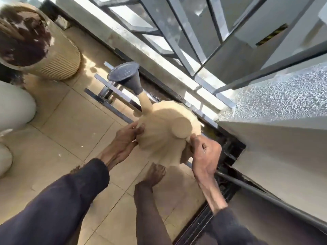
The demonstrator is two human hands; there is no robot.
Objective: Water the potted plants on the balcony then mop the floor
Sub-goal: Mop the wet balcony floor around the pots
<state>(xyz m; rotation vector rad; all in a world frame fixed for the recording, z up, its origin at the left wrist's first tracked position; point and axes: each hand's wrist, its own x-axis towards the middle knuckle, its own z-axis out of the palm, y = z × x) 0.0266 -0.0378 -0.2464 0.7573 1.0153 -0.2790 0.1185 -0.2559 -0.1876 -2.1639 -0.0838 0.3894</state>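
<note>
A beige watering can point(164, 133) with a grey sprinkler head point(124, 74) hangs over the tiled balcony floor in the middle of the head view, spout pointing away from me. My left hand point(123, 140) presses flat against the can's left side. My right hand point(205, 152) grips its handle at the right rear. A ribbed beige pot point(58, 62) filled with dark soil stands at the upper left, apart from the can.
Two white pots point(16, 106) sit at the left edge. A metal rack point(109, 96) lies on the floor under the spout. Grey railing point(185, 32) runs along the far side. A wall and sliding-door track point(228, 174) are on the right. My bare foot point(155, 174) is below the can.
</note>
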